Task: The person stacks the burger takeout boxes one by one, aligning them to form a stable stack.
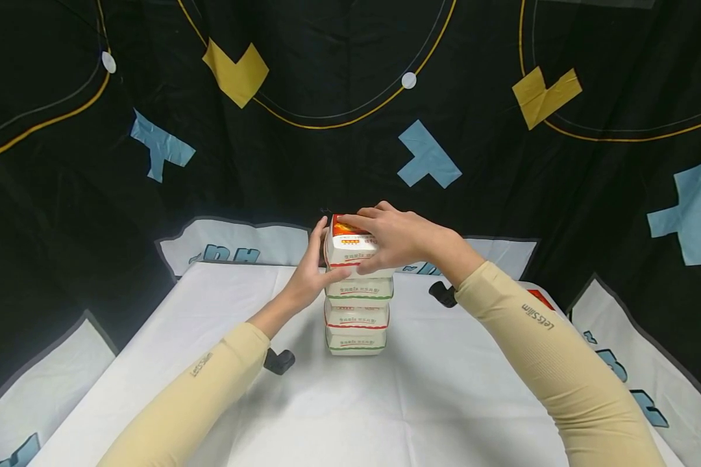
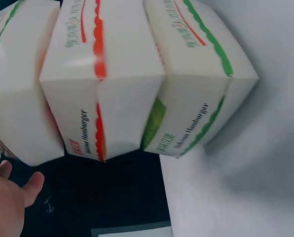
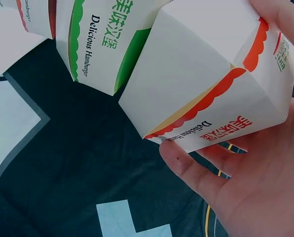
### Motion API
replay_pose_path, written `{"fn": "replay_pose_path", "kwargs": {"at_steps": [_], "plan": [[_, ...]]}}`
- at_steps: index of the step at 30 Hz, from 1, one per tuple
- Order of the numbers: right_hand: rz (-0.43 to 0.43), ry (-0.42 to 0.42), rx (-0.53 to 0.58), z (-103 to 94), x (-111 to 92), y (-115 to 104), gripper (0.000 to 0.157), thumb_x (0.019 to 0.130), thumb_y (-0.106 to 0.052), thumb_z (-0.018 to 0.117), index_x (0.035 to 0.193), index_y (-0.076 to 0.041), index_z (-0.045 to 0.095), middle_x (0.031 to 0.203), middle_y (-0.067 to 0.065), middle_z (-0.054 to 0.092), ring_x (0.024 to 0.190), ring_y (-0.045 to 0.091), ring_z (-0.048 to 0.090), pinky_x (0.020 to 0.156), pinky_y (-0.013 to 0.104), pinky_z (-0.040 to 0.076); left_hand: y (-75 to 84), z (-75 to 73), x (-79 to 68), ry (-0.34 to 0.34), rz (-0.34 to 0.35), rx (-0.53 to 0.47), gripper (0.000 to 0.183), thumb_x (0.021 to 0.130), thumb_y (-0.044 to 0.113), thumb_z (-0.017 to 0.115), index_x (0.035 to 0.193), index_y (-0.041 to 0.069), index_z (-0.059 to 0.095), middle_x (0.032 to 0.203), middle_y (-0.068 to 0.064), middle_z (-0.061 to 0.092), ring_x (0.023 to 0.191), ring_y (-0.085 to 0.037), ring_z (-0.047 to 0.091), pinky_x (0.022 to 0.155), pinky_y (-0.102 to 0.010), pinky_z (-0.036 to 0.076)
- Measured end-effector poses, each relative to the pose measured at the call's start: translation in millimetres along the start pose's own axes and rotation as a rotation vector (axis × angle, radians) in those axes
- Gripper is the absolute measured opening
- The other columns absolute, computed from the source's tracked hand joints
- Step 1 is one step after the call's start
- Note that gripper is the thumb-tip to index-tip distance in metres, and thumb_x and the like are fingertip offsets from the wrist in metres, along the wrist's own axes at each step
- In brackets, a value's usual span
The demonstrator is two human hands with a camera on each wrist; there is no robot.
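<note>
Several white paper hamburger boxes stand in a column on the white table. The lowest box [image 1: 356,342] has green trim, and red and green trim alternate going up. My right hand [image 1: 405,233] grips the top hamburger box [image 1: 353,250], which has red trim and an orange-red lid, with the thumb on its near side and fingers over the top. In the right wrist view that box [image 3: 186,74] sits at an angle to the green-trimmed one [image 3: 105,44] under it. Along the column's left side, my left hand [image 1: 309,279] holds its fingers extended, close to the top box.
Two black curved pieces lie on the white table [image 1: 304,415], one [image 1: 279,361] by the left forearm and one [image 1: 442,294] beyond the right forearm. A red item [image 1: 541,299] shows partly behind the right sleeve. A black curtain [image 1: 327,162] with tape shapes hangs behind.
</note>
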State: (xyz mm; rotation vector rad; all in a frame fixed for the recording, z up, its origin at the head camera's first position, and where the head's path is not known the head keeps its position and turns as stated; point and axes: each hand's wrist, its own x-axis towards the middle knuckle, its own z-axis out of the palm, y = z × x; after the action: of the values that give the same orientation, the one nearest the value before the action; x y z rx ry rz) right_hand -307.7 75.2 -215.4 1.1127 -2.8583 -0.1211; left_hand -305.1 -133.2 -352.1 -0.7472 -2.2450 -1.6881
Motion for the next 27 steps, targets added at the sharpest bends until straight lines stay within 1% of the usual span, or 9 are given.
{"fn": "replay_pose_path", "kwargs": {"at_steps": [3,6,7,12,14,16,19,22,27], "plan": [[-0.009,0.005,-0.004,0.4,0.0,0.5,0.089,0.083,-0.06,0.069,0.158,-0.041,0.025,0.159,-0.001,0.036,0.132,0.022,0.035,0.089,0.04,0.052,4.4,1.0,2.7,-0.004,-0.02,-0.012,0.099,0.09,0.034,0.069,0.16,0.036,-0.001,0.166,0.01,0.015,0.142,-0.02,0.032,0.114,-0.053,0.038],[-0.015,0.01,-0.005,0.8,-0.1,1.0,0.089,0.083,-0.061,0.069,0.158,-0.041,0.026,0.159,-0.001,0.037,0.131,0.022,0.036,0.089,0.039,0.052,8.5,1.3,3.7,-0.012,-0.028,-0.027,0.098,0.09,0.03,0.068,0.161,0.035,0.0,0.166,0.008,0.015,0.142,-0.021,0.032,0.115,-0.053,0.038],[-0.015,0.011,-0.006,0.8,-0.3,1.2,0.089,0.083,-0.062,0.069,0.158,-0.041,0.026,0.159,-0.001,0.037,0.132,0.022,0.035,0.089,0.039,0.052,10.6,1.3,3.6,-0.016,-0.027,-0.032,0.098,0.09,0.028,0.067,0.161,0.033,0.0,0.166,0.005,0.016,0.142,-0.022,0.033,0.115,-0.053,0.038],[-0.017,0.017,-0.001,1.8,-1.2,2.7,0.09,0.083,-0.064,0.068,0.159,-0.041,0.025,0.16,-0.001,0.035,0.135,0.023,0.035,0.09,0.041,0.052,31.4,0.3,-1.4,-0.039,-0.028,-0.031,0.096,0.091,0.021,0.065,0.162,0.017,0.0,0.165,-0.007,0.02,0.14,-0.028,0.035,0.114,-0.054,0.038],[-0.021,0.021,0.005,2.3,-1.5,3.5,0.09,0.083,-0.065,0.068,0.159,-0.041,0.025,0.161,-0.001,0.034,0.136,0.024,0.034,0.091,0.042,0.052,33.6,0.0,-1.6,-0.043,-0.029,-0.029,0.096,0.091,0.02,0.065,0.162,0.015,0.0,0.165,-0.008,0.019,0.14,-0.028,0.035,0.114,-0.053,0.038],[-0.026,0.031,0.009,2.9,-2.0,4.5,0.091,0.082,-0.065,0.068,0.158,-0.041,0.025,0.162,-0.001,0.034,0.138,0.024,0.033,0.092,0.042,0.052,28.8,0.2,-0.1,-0.04,-0.028,-0.028,0.097,0.091,0.02,0.065,0.162,0.019,-0.001,0.165,-0.007,0.019,0.14,-0.027,0.035,0.114,-0.053,0.038],[-0.04,0.046,0.02,3.8,-3.6,7.1,0.093,0.081,-0.064,0.071,0.158,-0.041,0.026,0.162,-0.001,0.033,0.139,0.024,0.032,0.094,0.043,0.052,15.5,0.7,4.0,-0.033,-0.016,-0.033,0.098,0.091,0.022,0.066,0.162,0.025,-0.002,0.165,-0.003,0.02,0.14,-0.025,0.035,0.114,-0.053,0.038],[-0.044,0.057,0.03,4.3,-6.2,10.7,0.095,0.08,-0.062,0.074,0.159,-0.04,0.025,0.163,-0.001,0.031,0.14,0.025,0.03,0.095,0.043,0.051,7.4,0.8,5.7,-0.03,-0.003,-0.041,0.096,0.092,0.025,0.065,0.161,0.03,-0.001,0.162,-0.001,0.024,0.138,-0.024,0.038,0.112,-0.053,0.041],[-0.041,0.07,0.059,4.4,-11.9,18.1,0.097,0.078,-0.058,0.078,0.159,-0.038,0.026,0.161,-0.002,0.033,0.14,0.024,0.03,0.094,0.042,0.052,1.0,-0.3,7.3,-0.031,0.018,-0.063,0.092,0.092,0.028,0.064,0.159,0.038,0.002,0.156,0.001,0.032,0.133,-0.021,0.042,0.107,-0.051,0.046]]}}
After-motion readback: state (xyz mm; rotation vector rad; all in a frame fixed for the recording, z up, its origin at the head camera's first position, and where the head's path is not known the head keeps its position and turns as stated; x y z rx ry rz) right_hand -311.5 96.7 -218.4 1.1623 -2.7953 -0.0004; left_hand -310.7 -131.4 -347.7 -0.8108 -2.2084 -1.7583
